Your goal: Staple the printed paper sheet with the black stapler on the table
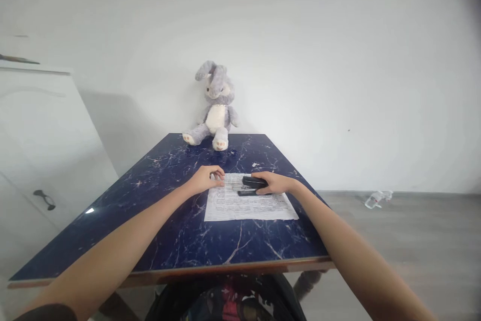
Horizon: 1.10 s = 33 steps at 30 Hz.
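Observation:
My right hand (pixel 276 183) is wrapped around a black stapler (pixel 254 182), whose jaws point left and stand apart. The stapler is over the upper part of a printed sheet of paper (pixel 240 207), which lies on the table; whether any paper sits between the jaws cannot be made out. At the sheet's upper left corner is my left hand (pixel 208 179), its fingers curved and a gap showing between thumb and fingertips. The thumb seems to rest on the paper's edge.
A blue marbled table (pixel 169 231) stands against a white wall. On its far edge sits a grey plush rabbit (pixel 217 110). To the left is a white cabinet (pixel 41 135) with a dark handle. Clear plastic bottles (pixel 376 199) lie on the floor to the right.

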Each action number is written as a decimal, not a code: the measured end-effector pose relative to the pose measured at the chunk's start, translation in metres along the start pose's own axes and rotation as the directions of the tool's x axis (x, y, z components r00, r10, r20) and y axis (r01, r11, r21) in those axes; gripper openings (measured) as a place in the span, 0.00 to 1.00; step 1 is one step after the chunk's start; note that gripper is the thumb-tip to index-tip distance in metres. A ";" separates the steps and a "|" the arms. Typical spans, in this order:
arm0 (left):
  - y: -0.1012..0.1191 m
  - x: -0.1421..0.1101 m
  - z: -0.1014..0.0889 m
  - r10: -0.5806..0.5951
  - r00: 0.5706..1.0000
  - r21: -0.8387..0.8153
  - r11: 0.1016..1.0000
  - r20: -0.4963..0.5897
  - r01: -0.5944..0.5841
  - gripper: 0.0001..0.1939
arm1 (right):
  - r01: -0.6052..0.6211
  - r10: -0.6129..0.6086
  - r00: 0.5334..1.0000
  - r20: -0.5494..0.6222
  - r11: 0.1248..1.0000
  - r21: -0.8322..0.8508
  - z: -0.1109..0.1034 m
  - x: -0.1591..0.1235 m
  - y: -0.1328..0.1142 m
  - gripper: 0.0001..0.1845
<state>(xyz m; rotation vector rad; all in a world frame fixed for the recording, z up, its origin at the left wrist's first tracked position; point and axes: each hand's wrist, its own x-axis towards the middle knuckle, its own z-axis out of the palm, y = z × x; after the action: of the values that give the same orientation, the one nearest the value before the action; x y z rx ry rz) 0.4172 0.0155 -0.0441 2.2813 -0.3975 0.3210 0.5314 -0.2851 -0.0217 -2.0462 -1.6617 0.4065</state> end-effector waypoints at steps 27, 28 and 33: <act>0.007 0.007 0.018 0.107 0.991 -0.062 0.993 0.079 -0.102 0.20 | 0.016 -0.026 0.993 0.117 0.997 0.081 0.010 0.019 -0.020 0.24; 0.003 0.006 0.014 0.087 0.994 -0.066 0.994 0.061 -0.083 0.18 | 0.001 -0.012 0.991 0.130 0.997 0.083 0.006 0.016 -0.018 0.23; -0.022 0.004 -0.005 -0.020 0.993 -0.065 0.998 -0.114 0.013 0.16 | -0.074 0.026 0.985 0.173 0.959 0.273 -0.013 -0.018 0.012 0.33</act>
<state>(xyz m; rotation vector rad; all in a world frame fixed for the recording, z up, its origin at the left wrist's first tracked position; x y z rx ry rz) 0.4289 0.0327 -0.0535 2.1905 -0.3254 0.4226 0.5441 -0.3067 -0.0183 -1.8889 -1.5461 0.8032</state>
